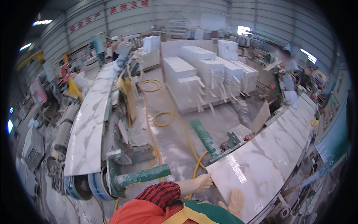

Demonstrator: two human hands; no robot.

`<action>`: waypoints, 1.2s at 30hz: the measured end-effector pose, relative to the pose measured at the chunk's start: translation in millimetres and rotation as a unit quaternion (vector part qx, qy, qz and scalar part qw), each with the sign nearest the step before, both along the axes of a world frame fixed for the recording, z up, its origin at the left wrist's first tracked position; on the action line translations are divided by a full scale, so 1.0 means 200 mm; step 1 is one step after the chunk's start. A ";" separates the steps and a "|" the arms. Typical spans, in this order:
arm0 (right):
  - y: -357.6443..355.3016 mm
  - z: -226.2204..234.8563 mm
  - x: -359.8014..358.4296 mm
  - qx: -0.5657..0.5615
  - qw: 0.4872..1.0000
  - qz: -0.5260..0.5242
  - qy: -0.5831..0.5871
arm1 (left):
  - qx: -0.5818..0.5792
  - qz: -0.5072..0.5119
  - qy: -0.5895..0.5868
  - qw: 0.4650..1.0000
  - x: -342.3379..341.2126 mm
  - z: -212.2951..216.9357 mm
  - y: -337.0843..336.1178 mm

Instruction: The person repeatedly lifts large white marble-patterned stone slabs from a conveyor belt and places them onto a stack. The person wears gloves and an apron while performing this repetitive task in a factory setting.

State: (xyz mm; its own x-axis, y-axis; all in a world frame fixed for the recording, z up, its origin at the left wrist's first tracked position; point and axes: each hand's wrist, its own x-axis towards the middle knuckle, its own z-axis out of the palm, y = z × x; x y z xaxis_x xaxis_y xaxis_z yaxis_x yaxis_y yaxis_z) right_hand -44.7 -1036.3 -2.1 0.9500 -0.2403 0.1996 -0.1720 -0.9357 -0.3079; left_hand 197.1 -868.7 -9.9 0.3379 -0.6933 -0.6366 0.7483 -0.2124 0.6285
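While the R hand [235,201] lies w/ fingers spread flat on the white veined slab [238,173], holding nothing, the L hand [203,182] has its fingers at that slab's near L corner; can't tell if it grips the edge or just touches. The slab sits at the near end of the R conveyor [225,153], covering most of its top. L forearm wears a red & black check sleeve [158,194]; green apron [207,211] w/ yellow trim below.

A bit further, 1 green bar [143,175] juts inward from the near R corner of the L conveyor [108,112], by a blue roller [100,188]; a 2nd green post [205,138] slants off the R conveyor's L edge. L conveyor carries veined slabs [87,127] too. Btwn the 2 conveyors, a yellow hose [186,136] loops over the floor [220,115].

Beyond, white blocks [210,69] w/ loose straps stand in stacks. 1 person [290,67] is nr the R conveyor's far end, another [115,44] nr the L's. Back wall [179,11] has red lettering.
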 end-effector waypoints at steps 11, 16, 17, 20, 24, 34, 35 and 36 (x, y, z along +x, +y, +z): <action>-0.14 -0.24 0.37 -0.072 0.990 0.123 0.023 | 0.123 0.215 -0.064 0.967 -0.03 -0.13 0.71; -0.15 -0.22 0.36 -0.051 0.990 0.129 0.039 | 0.172 0.442 -0.035 0.880 -0.39 -0.16 1.30; -0.15 -0.22 0.35 -0.054 0.989 0.129 0.038 | 0.188 0.474 -0.030 0.860 -0.48 -0.19 1.41; -0.16 -0.19 0.35 -0.074 0.987 0.135 0.042 | 0.238 0.535 0.004 0.811 -0.77 -0.27 1.70; -0.18 -0.20 0.37 -0.081 0.986 0.142 0.033 | 0.301 0.567 0.011 0.767 -0.97 -0.33 1.87; -0.33 -0.36 0.40 -0.193 0.971 0.139 0.035 | 0.379 0.242 -0.221 0.866 -1.18 -0.19 2.06; -0.37 -0.37 0.42 -0.214 0.967 0.130 0.043 | 0.390 0.218 -0.221 0.867 -1.16 -0.17 2.08; -0.37 -0.38 0.42 -0.239 0.962 0.131 0.029 | 0.404 0.194 -0.222 0.866 -1.19 -0.15 2.15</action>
State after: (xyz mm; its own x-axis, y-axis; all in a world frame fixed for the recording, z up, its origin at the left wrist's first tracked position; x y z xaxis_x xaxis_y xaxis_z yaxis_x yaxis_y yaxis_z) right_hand 40.3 -1111.0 -77.3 0.9782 0.1155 0.1726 0.0857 -0.9815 0.1715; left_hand -40.2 -437.7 -39.9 0.7820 0.1392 -0.6075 0.5841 -0.5037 0.6365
